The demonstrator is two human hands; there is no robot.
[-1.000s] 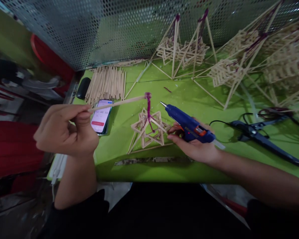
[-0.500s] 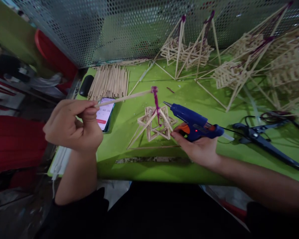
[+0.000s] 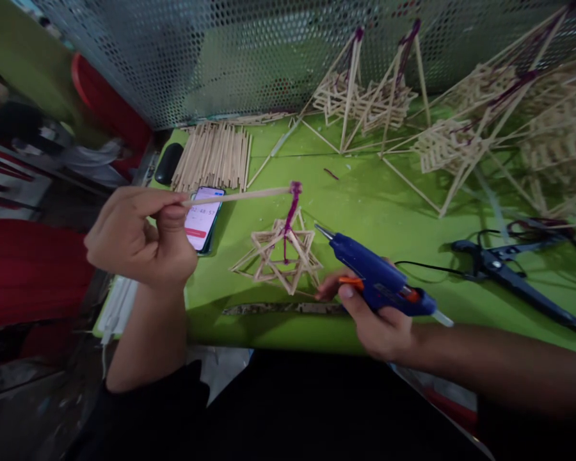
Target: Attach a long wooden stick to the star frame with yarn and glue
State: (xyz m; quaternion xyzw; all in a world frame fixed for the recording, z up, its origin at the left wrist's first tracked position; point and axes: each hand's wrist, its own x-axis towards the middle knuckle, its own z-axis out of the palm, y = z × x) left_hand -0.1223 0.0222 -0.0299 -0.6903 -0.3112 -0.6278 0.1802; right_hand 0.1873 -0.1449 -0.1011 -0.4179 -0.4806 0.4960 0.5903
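My left hand [image 3: 148,237] pinches one end of a thin wooden stick [image 3: 244,194], held level above the table. From the stick's far end hangs purple yarn [image 3: 290,214], which runs down into a small star-shaped frame of wooden sticks [image 3: 292,282]. My right hand [image 3: 377,317] is wrapped around a blue hot glue gun [image 3: 372,266] with an orange trigger. The gun's metal nozzle points up and left, a little right of the star frame and apart from it. A glue stick pokes out of the gun's back end.
A pile of wooden sticks [image 3: 214,153] and a phone [image 3: 204,221] lie on the green table [image 3: 278,169]. Several finished-looking stick structures [image 3: 444,144] with purple yarn stand at the back right. Black-handled cutters [image 3: 513,269] lie at the right. A perforated metal panel [image 3: 249,57] stands behind.
The star frame has turned and shifted slightly left and down on its yarn. My right hand has moved down and away from the frame with the glue gun. My left hand is nearly still.
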